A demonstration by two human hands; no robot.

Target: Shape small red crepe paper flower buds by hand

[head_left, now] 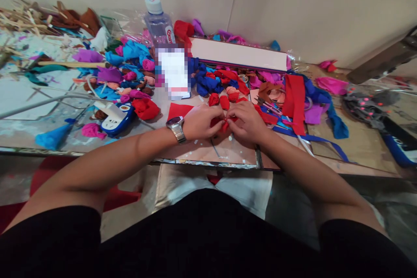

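Observation:
Near the table's front edge, my left hand (pixel 203 122), below a metal wristwatch (pixel 177 130), pinches a small piece of red crepe paper (pixel 224 127). My right hand (pixel 246 120) meets it from the other side, its fingertips closed on the same red paper. The fingers cover most of that piece. Just beyond them sit small rolled red paper buds (pixel 214 99). A flat red sheet (pixel 178 110) lies beside my left hand, and a long red strip (pixel 294 104) lies to the right of my right hand.
Behind the hands spreads a heap of blue, purple and pink paper pieces (pixel 205 82). A phone (pixel 173 71) leans by a clear bottle (pixel 159 24). To the left are a blue-and-white power strip (pixel 117 119) with a cable and green-handled pliers (pixel 35 79); a long pale box (pixel 239 54) lies behind.

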